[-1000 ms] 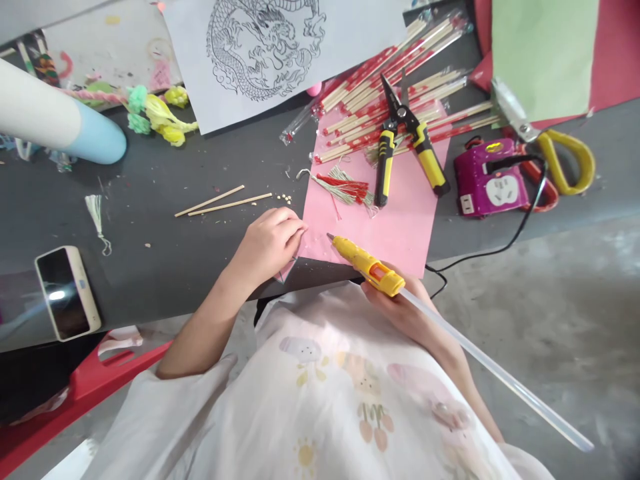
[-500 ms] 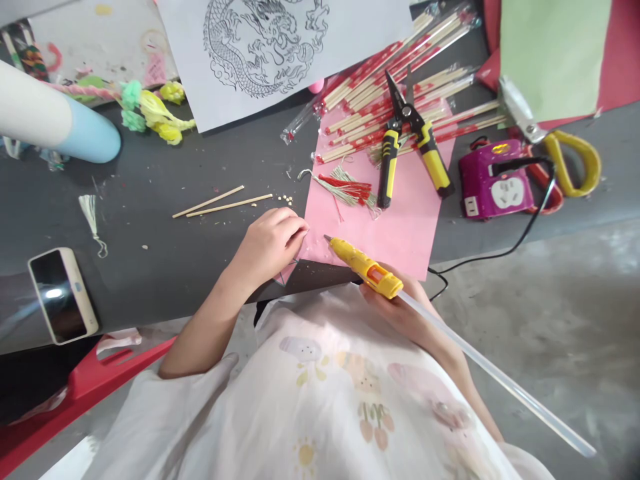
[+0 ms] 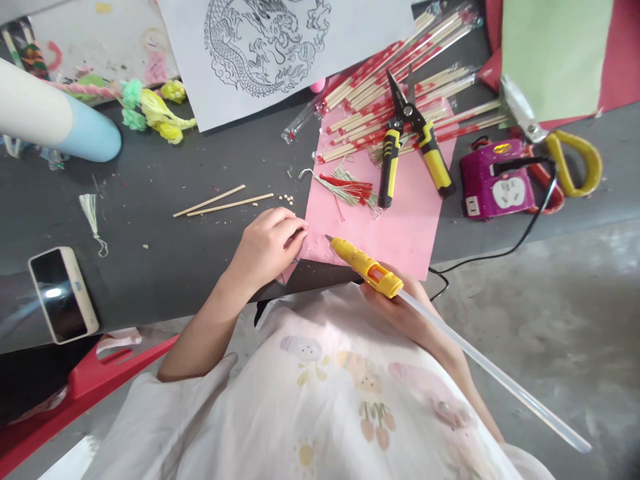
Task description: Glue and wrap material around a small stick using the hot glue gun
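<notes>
Two hands point(image 3: 273, 241) point(image 3: 403, 310), glue gun point(image 3: 359, 257) in right, nozzle point(image 3: 329, 238) between

Tabletop point(image 3: 150, 267) is plain dark gray, floor's point(image 3: 575, 300) a blotchy lighter gray with a soft sheen, plus 1 red chair-looking thing point(image 3: 85, 390) at lower left.

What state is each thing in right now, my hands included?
Right hand: closed around the glue gun.
Glue gun: held, glue stick protruding from its back.
Left hand: fingers bent; grip unclear.
Black-and-yellow shears: blades open.
Purple socket block: black plug inserted.
Phone: screen up, mostly dark.
Two bare sticks: loose, unwrapped.
Red-and-tan sticks: in clear wrappers.
Dragon drawing: uncoloured.
</notes>
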The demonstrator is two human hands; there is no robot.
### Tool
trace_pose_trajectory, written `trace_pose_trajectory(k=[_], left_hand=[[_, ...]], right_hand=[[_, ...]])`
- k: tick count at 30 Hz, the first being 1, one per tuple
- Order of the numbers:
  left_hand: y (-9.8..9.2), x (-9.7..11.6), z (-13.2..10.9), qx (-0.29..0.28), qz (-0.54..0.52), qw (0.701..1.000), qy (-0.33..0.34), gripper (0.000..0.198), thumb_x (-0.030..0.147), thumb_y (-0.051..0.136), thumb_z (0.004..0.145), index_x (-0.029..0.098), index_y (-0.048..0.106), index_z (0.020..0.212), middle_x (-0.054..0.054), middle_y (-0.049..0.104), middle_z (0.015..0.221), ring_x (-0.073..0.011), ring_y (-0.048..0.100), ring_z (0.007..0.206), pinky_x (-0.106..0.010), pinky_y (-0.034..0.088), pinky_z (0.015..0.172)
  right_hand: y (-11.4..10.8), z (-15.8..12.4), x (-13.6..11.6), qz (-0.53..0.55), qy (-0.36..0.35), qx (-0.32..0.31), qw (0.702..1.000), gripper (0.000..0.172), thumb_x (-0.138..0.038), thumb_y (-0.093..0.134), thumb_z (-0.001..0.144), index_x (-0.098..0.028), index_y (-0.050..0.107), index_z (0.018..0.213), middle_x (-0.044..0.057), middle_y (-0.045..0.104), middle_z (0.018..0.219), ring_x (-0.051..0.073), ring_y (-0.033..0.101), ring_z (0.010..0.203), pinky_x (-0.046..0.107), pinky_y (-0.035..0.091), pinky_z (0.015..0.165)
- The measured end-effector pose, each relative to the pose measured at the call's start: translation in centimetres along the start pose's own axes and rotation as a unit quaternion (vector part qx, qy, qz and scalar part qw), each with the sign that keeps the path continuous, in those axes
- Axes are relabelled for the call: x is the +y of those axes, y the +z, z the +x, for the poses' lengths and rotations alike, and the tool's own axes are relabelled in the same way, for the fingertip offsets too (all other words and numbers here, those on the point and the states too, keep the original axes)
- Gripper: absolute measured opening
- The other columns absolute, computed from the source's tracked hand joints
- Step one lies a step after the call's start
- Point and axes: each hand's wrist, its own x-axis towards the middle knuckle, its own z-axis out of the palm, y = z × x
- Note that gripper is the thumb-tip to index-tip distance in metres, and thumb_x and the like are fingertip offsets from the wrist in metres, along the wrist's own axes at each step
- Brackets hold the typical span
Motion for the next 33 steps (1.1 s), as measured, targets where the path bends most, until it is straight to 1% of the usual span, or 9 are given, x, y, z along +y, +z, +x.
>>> trace_pose_trajectory(k=[6, 8, 13, 15, 18, 22, 29, 33], left_hand=[[0.0, 0.2, -0.9, 0.050, 0.020, 0.998, -0.011, 0.017, 0.023, 0.052, 0.086, 0.019, 0.065, 0.094, -0.004, 0.064, 0.090, -0.0153, 0.058, 0.085, -0.027, 0.047, 0.079], [0.2, 0.3, -1.1, 0.056, 0.024, 0.998, -0.013, 0.017, 0.023, 0.052, 0.086, 0.019, 0.066, 0.095, -0.004, 0.064, 0.088, -0.0152, 0.058, 0.084, -0.027, 0.047, 0.078], [0.6, 0.6, -1.0, 0.065, 0.039, 0.997, -0.010, 0.019, 0.022, 0.049, 0.088, 0.019, 0.067, 0.095, -0.004, 0.064, 0.086, -0.0149, 0.058, 0.083, -0.027, 0.047, 0.077], [0.7, 0.5, -0.8, 0.068, 0.050, 0.996, -0.006, 0.020, 0.022, 0.048, 0.089, 0.019, 0.067, 0.095, -0.004, 0.063, 0.086, -0.0150, 0.057, 0.082, -0.027, 0.047, 0.077], [0.8, 0.5, -0.5, 0.068, 0.063, 0.996, 0.001, 0.021, 0.022, 0.048, 0.089, 0.019, 0.067, 0.096, -0.004, 0.063, 0.085, -0.0152, 0.057, 0.081, -0.027, 0.047, 0.075], [0.9, 0.4, -0.3, 0.058, 0.070, 0.996, 0.007, 0.020, 0.021, 0.048, 0.088, 0.020, 0.068, 0.092, -0.004, 0.062, 0.083, -0.0154, 0.055, 0.080, -0.027, 0.046, 0.072], [0.8, 0.4, -0.2, 0.034, 0.062, 0.997, 0.017, 0.021, 0.020, 0.046, 0.089, 0.019, 0.066, 0.089, -0.005, 0.061, 0.086, -0.0165, 0.055, 0.082, -0.029, 0.046, 0.073], [0.7, 0.4, -0.3, 0.031, 0.071, 0.997, 0.024, 0.020, 0.021, 0.046, 0.089, 0.017, 0.065, 0.088, -0.005, 0.062, 0.086, -0.0166, 0.055, 0.083, -0.029, 0.046, 0.074]], right_hand=[[0.1, 0.0, 0.0, 0.004, -0.008, 0.003, 1.000, 0.030, -0.029, 0.055, 0.075, -0.019, 0.061, 0.103, -0.002, 0.062, 0.071, 0.014, 0.055, 0.058, 0.026, 0.044, 0.055], [0.1, 0.0, -0.2, 0.007, -0.007, 0.002, 1.000, 0.030, -0.029, 0.056, 0.075, -0.020, 0.062, 0.103, -0.002, 0.062, 0.071, 0.014, 0.055, 0.059, 0.026, 0.043, 0.054], [0.5, -0.2, -0.6, 0.012, 0.001, 0.039, 0.999, 0.026, -0.030, 0.055, 0.075, -0.021, 0.063, 0.098, -0.003, 0.059, 0.066, 0.013, 0.051, 0.055, 0.026, 0.040, 0.053], [0.6, -0.3, -0.7, 0.010, -0.002, 0.039, 0.999, 0.026, -0.030, 0.054, 0.075, -0.021, 0.063, 0.098, -0.003, 0.058, 0.066, 0.013, 0.051, 0.056, 0.026, 0.040, 0.053], [0.6, -0.3, -0.7, 0.008, -0.001, 0.034, 0.999, 0.028, -0.029, 0.054, 0.075, -0.020, 0.063, 0.100, -0.002, 0.059, 0.068, 0.013, 0.052, 0.057, 0.026, 0.040, 0.054], [0.6, -0.3, -0.7, 0.008, -0.002, 0.035, 0.999, 0.029, -0.029, 0.054, 0.075, -0.019, 0.062, 0.101, -0.002, 0.060, 0.069, 0.013, 0.052, 0.058, 0.026, 0.041, 0.056], [0.4, -0.4, -0.8, 0.014, -0.004, 0.037, 0.999, 0.028, -0.027, 0.054, 0.076, -0.019, 0.062, 0.100, -0.002, 0.060, 0.068, 0.012, 0.052, 0.056, 0.026, 0.040, 0.054], [0.0, -0.3, -0.7, 0.008, -0.008, 0.001, 1.000, 0.030, -0.029, 0.055, 0.077, -0.019, 0.061, 0.104, -0.002, 0.061, 0.070, 0.013, 0.054, 0.059, 0.026, 0.043, 0.055]])
